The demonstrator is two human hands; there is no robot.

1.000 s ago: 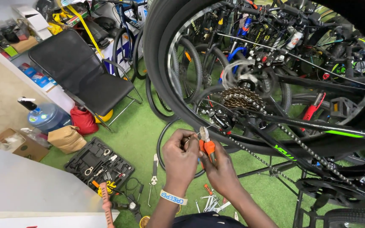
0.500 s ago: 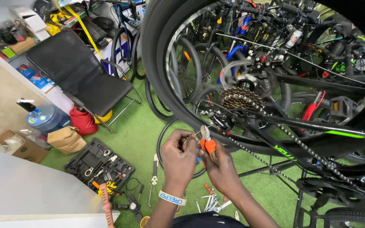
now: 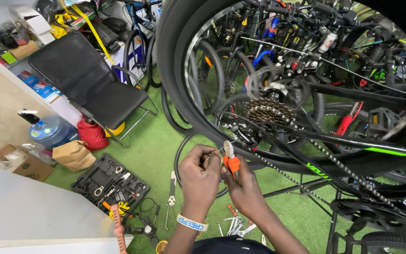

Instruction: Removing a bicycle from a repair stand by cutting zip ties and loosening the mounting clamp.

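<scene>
Orange-handled pliers [image 3: 231, 159] upright, jaws up; right hand [image 3: 244, 188] grips handles, left hand [image 3: 199, 176] pinches cable.

Small orange-handled metal pliers [image 3: 231, 160] stand nearly upright, jaws up. Their tip meets a thin cable [image 3: 214, 153] beside the rear derailleur [image 3: 240, 134].

Green artificial turf covers the floor [image 3: 156, 146]. On it lie an open black tool case [image 3: 110, 184] filled with tools, a lone flat wrench [image 3: 171, 188] just beside it, and scattered small tools [image 3: 235, 225] nearer the person. A black folding chair [image 3: 90, 87] stands on the turf, with a red bag [image 3: 93, 134], a brown paper bag [image 3: 74, 154], a blue water jug [image 3: 52, 131] and a cardboard box [image 3: 19, 164] beside it.
</scene>
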